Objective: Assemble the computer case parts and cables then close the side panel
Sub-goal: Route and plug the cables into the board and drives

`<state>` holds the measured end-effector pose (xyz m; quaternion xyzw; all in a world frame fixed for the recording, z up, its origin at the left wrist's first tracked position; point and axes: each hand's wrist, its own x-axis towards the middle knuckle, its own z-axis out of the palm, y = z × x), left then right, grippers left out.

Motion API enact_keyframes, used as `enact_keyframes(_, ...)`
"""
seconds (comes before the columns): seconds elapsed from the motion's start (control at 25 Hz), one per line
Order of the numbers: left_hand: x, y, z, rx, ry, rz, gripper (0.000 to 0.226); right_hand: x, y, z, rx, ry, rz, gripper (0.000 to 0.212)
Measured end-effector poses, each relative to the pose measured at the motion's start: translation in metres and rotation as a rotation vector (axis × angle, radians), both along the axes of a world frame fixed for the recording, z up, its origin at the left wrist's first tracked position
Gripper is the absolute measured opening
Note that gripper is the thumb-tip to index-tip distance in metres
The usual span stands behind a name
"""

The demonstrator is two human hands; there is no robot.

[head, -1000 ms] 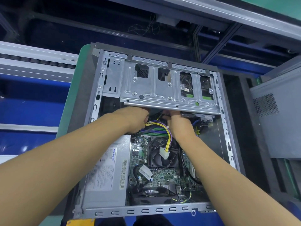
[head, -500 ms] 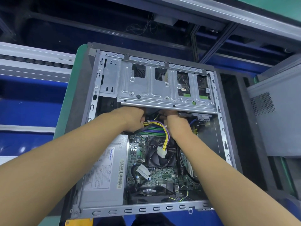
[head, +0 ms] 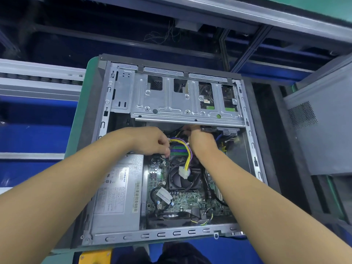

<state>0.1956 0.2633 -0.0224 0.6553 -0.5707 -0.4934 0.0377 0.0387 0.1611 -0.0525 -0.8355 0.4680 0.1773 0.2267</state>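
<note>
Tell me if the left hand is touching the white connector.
Apart. Head view: the left hand is up at the bundle's top, the white connector lower over the fan.

Left grip (head: 152, 141) and right grip (head: 202, 140) are bare, forearms (head: 76, 178) too; perhaps dark trousers (head: 181, 252) below.

Matt stamped-metal drive cage (head: 171, 103)

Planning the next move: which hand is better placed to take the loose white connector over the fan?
Probably left: the left hand is at its cable bundle; the right hand reaches under the drive cage.
</note>
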Motion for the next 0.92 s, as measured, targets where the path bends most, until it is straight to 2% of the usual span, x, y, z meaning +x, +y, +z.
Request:
enact_keyframes(0.12,0.003,0.005,0.002,-0.035,0.125,0.045,0.020,-0.005,0.007,0.006,-0.046,-0.001,0.108,0.031)
enact_keyframes(0.24,0.002,0.009,0.002,-0.038,0.153,0.084,0.020,-0.028,0.015,0.010,0.016,-0.095,0.242,0.056)
enact_keyframes(0.32,0.001,0.011,0.000,-0.020,0.101,0.118,0.025,-0.045,0.022,0.015,0.110,-0.213,0.220,0.062)
enact_keyframes(0.4,0.001,0.010,-0.002,-0.014,0.039,0.125,0.033,-0.056,0.027,0.020,0.167,-0.383,0.064,0.044)
enact_keyframes(0.48,0.000,0.009,-0.004,0.009,0.052,0.137,0.044,-0.056,0.033,0.027,0.185,-0.396,0.000,0.017)
enact_keyframes(0.56,-0.001,0.009,-0.007,0.046,0.117,0.161,0.058,-0.053,0.037,0.033,0.216,-0.328,-0.008,0.022)
enact_keyframes(0.6,-0.001,0.009,-0.008,0.050,0.126,0.153,0.061,-0.050,0.038,0.037,0.218,-0.319,-0.051,0.016)
enact_keyframes(0.64,0.000,0.008,-0.010,0.053,0.128,0.139,0.060,-0.049,0.038,0.040,0.228,-0.339,-0.111,0.008)
enact_keyframes(0.76,0.000,0.008,-0.012,0.079,0.153,0.142,0.044,-0.042,0.036,0.052,0.149,-0.338,-0.156,0.019)
enact_keyframes(0.92,-0.001,0.005,-0.014,-0.019,0.097,0.243,0.028,-0.029,0.030,0.060,0.151,-0.422,-0.236,0.015)
